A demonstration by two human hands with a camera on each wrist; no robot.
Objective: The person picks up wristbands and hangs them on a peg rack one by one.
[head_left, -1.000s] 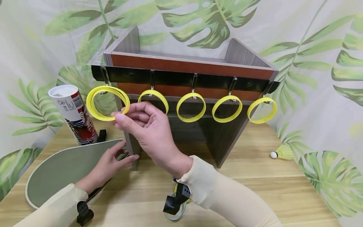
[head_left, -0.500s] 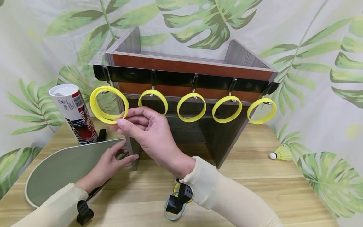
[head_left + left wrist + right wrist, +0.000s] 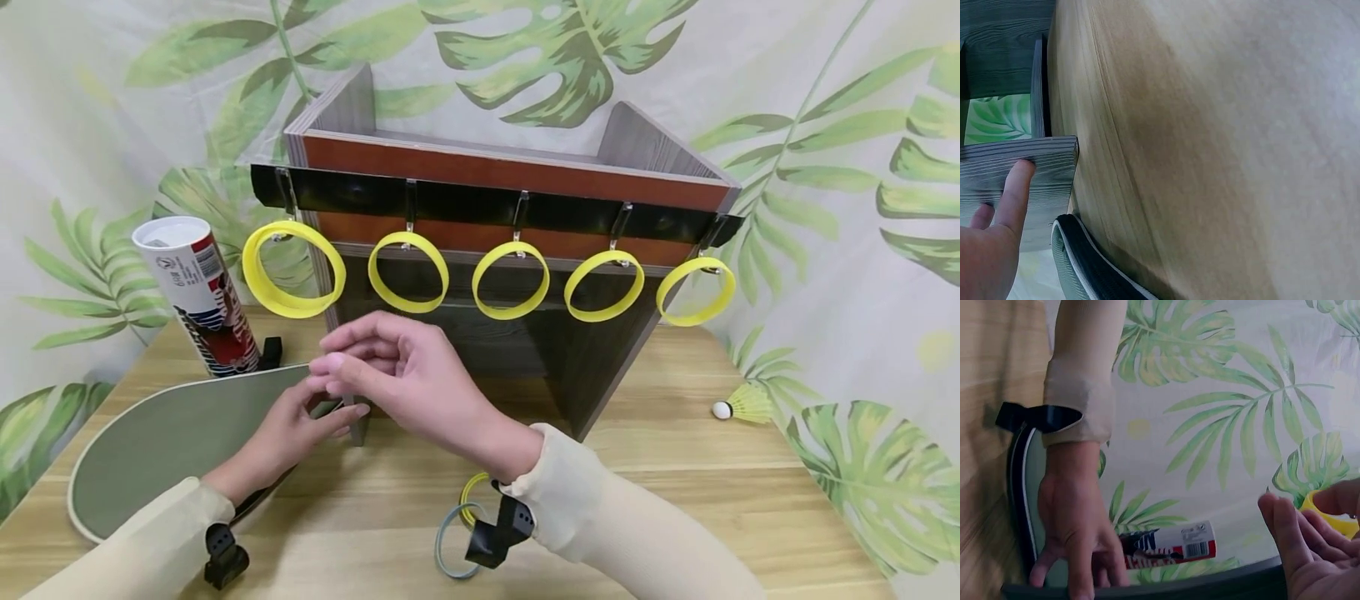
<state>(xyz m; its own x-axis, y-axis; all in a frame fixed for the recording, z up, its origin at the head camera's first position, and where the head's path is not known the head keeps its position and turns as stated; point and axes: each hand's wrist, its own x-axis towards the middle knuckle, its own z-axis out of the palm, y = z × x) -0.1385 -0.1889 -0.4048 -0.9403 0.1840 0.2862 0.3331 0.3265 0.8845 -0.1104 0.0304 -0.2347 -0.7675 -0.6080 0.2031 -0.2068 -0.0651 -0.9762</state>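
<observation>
Below a thick, doubled-looking yellow ring [image 3: 262,292] at the leftmost hook, the right hand [image 3: 420,383] has loosely bent fingers around nothing. Thumb and fingertips are near each other and apart from the ring. In the right wrist view, a yellow ring [image 3: 1335,523] appears behind the right hand [image 3: 1319,553]. The left hand [image 3: 288,433] grips the lower front edge of the grey shelf's left side panel [image 3: 358,429]. In the left wrist view, a fingertip of the left hand [image 3: 991,250] lies against the panel [image 3: 1047,178].
Single yellow rings [image 3: 408,307] hang from the other hooks of the black strip [image 3: 465,200]. A printed tube [image 3: 202,292] and green oval-ended object [image 3: 172,450] are at left. A blue ring [image 3: 442,554] and yellow rings [image 3: 467,500] lie in front; a shuttlecock [image 3: 750,404] sits right.
The right hand has let go of the yellow ring at the leftmost hook and moved down from it. The ring stays at the hook. The left hand keeps its place on the panel.
</observation>
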